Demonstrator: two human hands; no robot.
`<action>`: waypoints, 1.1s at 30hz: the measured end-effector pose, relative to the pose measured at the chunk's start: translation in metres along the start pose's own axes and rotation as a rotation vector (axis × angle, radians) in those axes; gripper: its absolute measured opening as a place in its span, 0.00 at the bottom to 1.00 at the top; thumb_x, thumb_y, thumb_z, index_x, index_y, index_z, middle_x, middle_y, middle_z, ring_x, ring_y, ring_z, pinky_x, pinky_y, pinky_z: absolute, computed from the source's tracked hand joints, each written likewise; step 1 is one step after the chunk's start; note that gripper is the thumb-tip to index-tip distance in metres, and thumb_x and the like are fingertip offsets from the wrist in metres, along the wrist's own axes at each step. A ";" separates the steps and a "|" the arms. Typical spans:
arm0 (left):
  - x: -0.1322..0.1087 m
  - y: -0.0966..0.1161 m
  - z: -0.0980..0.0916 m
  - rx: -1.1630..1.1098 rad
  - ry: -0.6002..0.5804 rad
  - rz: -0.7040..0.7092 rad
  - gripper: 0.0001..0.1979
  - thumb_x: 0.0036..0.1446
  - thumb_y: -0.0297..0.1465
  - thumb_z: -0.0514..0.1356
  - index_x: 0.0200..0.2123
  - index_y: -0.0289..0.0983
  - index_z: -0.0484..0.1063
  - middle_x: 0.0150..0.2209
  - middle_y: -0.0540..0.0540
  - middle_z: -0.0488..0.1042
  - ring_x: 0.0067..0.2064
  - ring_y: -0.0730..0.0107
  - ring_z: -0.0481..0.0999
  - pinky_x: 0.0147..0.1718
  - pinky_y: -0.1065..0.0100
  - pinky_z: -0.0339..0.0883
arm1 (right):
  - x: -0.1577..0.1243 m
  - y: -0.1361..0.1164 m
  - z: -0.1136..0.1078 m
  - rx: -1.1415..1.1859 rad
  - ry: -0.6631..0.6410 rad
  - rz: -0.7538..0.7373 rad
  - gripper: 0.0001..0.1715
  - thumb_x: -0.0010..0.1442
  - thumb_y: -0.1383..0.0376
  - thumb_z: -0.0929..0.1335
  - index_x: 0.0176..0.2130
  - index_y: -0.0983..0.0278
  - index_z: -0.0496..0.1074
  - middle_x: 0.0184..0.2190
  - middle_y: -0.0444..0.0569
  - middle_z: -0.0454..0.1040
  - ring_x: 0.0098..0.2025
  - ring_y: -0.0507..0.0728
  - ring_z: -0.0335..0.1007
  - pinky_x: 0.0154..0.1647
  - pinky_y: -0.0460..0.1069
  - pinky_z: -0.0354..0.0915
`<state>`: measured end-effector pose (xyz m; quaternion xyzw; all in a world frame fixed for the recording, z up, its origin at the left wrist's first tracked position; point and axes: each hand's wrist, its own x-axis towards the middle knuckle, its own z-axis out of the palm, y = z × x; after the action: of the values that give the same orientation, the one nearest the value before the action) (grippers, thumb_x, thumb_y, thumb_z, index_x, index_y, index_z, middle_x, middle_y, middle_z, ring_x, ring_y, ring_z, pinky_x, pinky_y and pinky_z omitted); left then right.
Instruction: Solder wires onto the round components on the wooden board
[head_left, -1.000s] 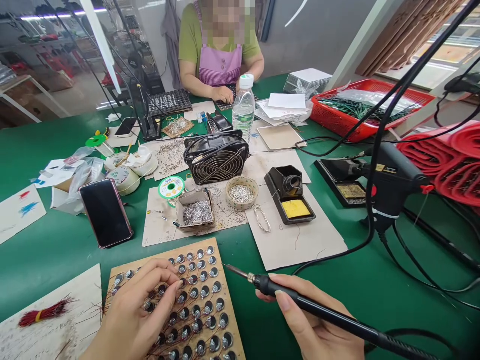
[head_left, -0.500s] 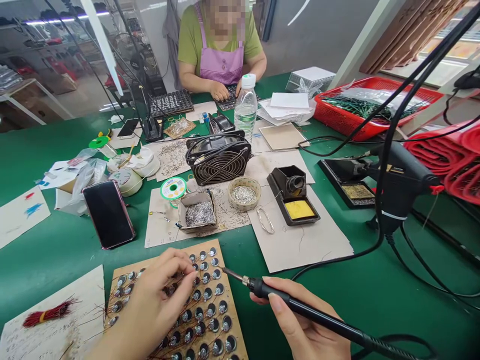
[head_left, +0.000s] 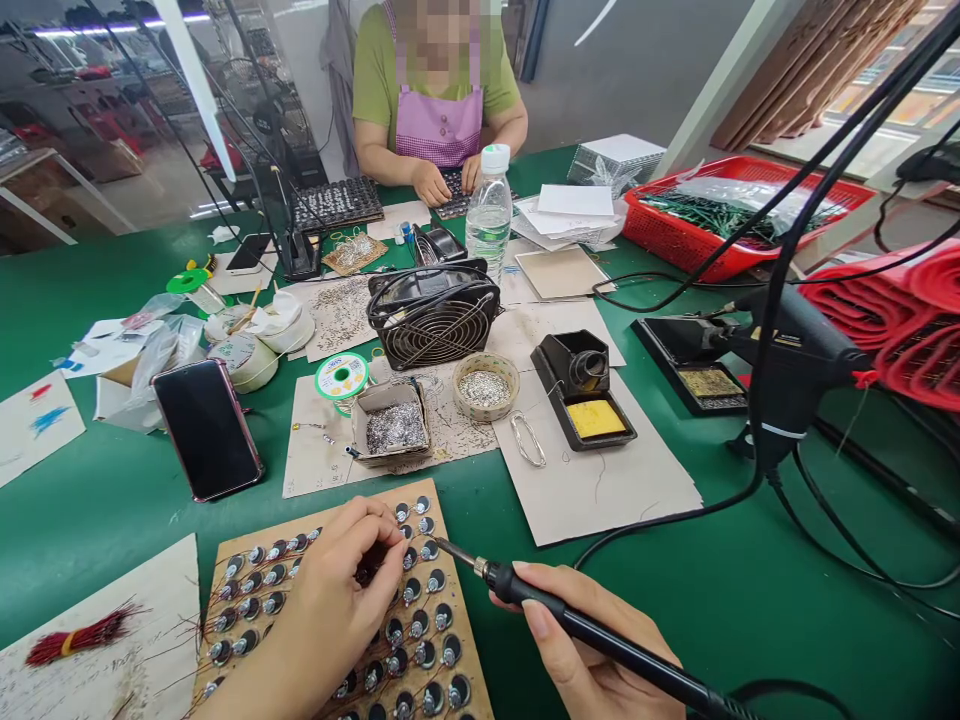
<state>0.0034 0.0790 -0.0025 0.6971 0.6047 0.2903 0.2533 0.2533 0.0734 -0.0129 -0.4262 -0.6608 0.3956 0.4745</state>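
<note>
A wooden board [head_left: 457,612] in front of me holds rows of small round metal parts with thin red wires. My left hand [head_left: 337,610] rests on the board, its fingers pinched together over the parts near the top middle; what they pinch is too small to name. My right hand [head_left: 592,660] grips a black soldering iron [head_left: 570,625] like a pen. The iron's tip [head_left: 444,546] points left and sits just beside the left fingertips, over a part on the board.
Ahead lie a solder spool [head_left: 341,377], a box of solder scraps [head_left: 394,425], a small bowl [head_left: 485,385], a fan [head_left: 433,315], an iron stand with yellow sponge [head_left: 585,390], a phone [head_left: 206,428] and a water bottle [head_left: 487,212]. Cables cross the right side. A person [head_left: 435,95] works opposite.
My left hand has slid right and up across the board. The soldering iron has moved left, its tip now close to my left fingertips.
</note>
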 end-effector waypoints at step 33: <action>0.002 0.004 0.000 0.044 -0.004 -0.006 0.08 0.66 0.27 0.54 0.33 0.40 0.67 0.37 0.47 0.72 0.40 0.67 0.74 0.37 0.68 0.66 | 0.002 -0.005 -0.002 -0.024 0.066 0.036 0.20 0.64 0.72 0.71 0.52 0.54 0.77 0.40 0.46 0.85 0.39 0.59 0.85 0.40 0.48 0.82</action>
<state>0.0067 0.0803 0.0006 0.7014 0.6124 0.2747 0.2400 0.2541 0.0739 -0.0074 -0.4567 -0.6415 0.3820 0.4838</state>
